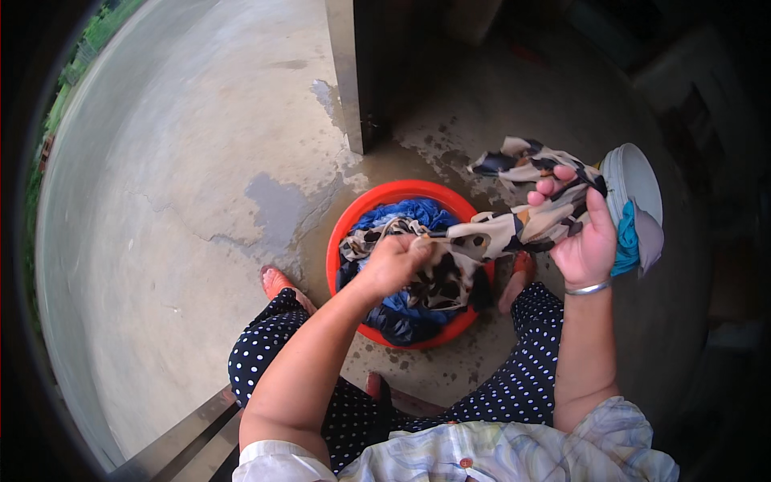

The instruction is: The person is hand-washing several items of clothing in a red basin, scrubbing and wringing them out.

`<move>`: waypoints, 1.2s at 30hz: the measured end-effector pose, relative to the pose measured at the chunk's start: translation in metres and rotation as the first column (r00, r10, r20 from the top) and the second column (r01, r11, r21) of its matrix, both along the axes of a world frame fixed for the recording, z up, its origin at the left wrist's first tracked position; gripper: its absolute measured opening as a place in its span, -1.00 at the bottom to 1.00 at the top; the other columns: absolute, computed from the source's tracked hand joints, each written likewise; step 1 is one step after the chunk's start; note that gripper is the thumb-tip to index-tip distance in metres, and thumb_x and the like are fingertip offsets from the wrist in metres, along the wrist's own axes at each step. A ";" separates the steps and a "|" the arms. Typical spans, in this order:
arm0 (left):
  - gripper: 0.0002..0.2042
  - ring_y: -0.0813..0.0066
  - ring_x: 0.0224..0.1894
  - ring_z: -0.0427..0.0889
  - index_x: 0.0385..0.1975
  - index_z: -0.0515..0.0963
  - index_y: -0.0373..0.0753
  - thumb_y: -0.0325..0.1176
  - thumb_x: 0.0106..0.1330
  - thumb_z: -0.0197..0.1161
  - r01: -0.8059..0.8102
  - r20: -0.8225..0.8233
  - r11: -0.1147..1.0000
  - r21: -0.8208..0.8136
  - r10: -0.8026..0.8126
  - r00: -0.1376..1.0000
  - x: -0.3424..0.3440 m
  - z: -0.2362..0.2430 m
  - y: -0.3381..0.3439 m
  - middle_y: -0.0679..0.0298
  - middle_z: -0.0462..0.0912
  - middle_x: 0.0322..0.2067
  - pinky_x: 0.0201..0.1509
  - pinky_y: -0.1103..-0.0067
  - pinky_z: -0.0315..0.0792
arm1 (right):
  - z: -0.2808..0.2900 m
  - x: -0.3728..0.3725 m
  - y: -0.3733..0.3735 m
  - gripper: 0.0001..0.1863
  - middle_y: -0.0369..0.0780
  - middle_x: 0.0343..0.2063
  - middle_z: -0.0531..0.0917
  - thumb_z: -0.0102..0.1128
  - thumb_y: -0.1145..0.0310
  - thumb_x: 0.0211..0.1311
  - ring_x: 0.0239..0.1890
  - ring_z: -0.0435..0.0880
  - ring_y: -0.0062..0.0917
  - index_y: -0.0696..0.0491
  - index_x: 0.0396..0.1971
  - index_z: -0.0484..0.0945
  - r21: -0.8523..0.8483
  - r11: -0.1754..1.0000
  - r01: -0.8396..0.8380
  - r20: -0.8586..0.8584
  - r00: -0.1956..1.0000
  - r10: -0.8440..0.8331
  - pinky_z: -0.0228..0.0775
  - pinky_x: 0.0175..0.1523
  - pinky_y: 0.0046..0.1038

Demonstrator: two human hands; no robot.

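A beige garment with black and brown patches [522, 229] is stretched between my hands, above and to the right of a red basin [341, 233]. My left hand [395, 263] is closed in a fist on one end of it, over the basin. Farther right, my right hand [585, 233], palm turned up and fingers curled, holds the bunched cloth, and a loose end hangs past the fingers. Part of the patterned cloth lies in the basin with blue cloth [411, 211] and dark cloth [399, 325]. My left forearm hides some of the basin's near side.
To the right lies or leans a white bucket [642, 181] with teal cloth [626, 241] and pale cloth [649, 237] over its rim. A post [345, 76] stands beyond the basin. The concrete floor [169, 201] has wet patches. My feet are on either side of the basin.
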State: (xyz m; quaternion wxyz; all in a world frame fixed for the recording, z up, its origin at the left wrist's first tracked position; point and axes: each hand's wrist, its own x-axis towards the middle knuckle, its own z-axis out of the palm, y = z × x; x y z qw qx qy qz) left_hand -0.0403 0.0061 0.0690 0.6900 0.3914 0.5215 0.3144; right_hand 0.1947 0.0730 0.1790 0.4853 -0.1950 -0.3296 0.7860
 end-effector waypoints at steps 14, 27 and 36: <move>-0.82 0.45 -0.22 0.53 -0.20 0.42 -0.26 -0.35 0.33 -0.08 -0.425 0.651 0.866 -0.262 0.484 0.585 -0.008 0.064 0.003 0.27 0.54 -0.27 -0.08 0.49 0.42 | -0.039 -0.038 -0.020 -0.56 -0.09 -0.38 0.61 0.32 0.25 -0.08 -0.29 0.60 -0.39 0.23 -0.25 0.47 0.318 0.737 -0.596 0.936 0.073 -0.345 0.38 -0.12 -0.35; -0.84 0.58 -0.34 0.54 -0.35 0.50 -0.34 -0.36 0.21 0.15 -0.148 -0.007 0.981 0.125 0.150 0.989 -0.026 0.049 0.000 0.30 0.57 -0.44 -0.18 0.62 0.41 | -0.066 -0.042 -0.013 -0.55 -0.09 0.03 0.41 -0.16 0.25 0.26 0.09 0.39 -0.28 0.15 0.10 0.23 -0.404 0.892 -0.201 0.001 0.975 0.220 0.17 0.19 -0.19; -0.81 0.59 -0.34 0.50 -0.23 0.51 -0.34 -0.42 0.21 0.15 0.205 -0.252 0.957 0.207 -0.150 0.956 0.000 0.041 -0.016 0.26 0.58 -0.45 -0.24 0.62 0.40 | -0.052 -0.040 -0.012 -0.50 -0.11 0.06 0.40 -0.09 0.18 0.22 0.11 0.37 -0.30 0.16 0.10 0.24 -0.361 0.890 -0.278 -0.139 0.960 0.243 0.14 0.21 -0.22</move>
